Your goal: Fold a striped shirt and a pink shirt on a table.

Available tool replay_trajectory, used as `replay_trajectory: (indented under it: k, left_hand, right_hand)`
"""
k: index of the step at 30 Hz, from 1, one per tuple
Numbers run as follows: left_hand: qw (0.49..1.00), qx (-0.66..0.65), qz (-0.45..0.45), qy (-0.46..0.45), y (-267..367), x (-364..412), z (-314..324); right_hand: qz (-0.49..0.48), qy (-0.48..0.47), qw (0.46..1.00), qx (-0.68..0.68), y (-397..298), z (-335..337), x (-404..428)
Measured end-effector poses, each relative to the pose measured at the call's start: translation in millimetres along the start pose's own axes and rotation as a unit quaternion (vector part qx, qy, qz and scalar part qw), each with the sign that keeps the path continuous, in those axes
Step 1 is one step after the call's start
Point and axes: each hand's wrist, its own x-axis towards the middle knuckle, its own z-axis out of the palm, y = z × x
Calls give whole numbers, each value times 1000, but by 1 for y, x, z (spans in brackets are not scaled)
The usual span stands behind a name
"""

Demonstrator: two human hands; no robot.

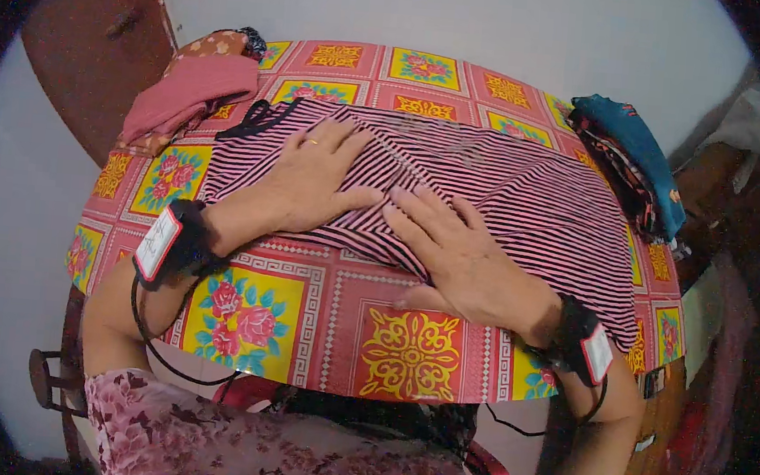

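Note:
A pink-and-black striped knit garment lies spread over the table, its dark-trimmed neckline toward the left and its cloth wrinkled near the middle. My left hand rests palm down on it, fingers apart, with a ring on one finger. Just to the right, my right hand also presses flat, its fingertips on the stripes and its thumb over the tablecloth at the near edge of the garment. Neither hand grips the fabric. The fingertips of the right hand nearly meet the left thumb.
A patterned tablecloth covers the table. Folded pink and brown cloths are piled at the back left; a folded teal and dark cloth sits at the right edge. Black wrist straps with cables circle both wrists. A pale wall stands behind.

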Motion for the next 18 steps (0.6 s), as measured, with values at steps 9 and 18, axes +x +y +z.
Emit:
replay_trajectory:
  k: [9, 18]
  left_hand:
    - [997, 60, -41, 0, -8, 6, 13]
    - [998, 52, -17, -15, -9, 15, 9]
  right_hand:
    - [24, 11, 1000, 12, 15, -15, 4]
    - [248, -58, 958, -129, 142, -48, -113]
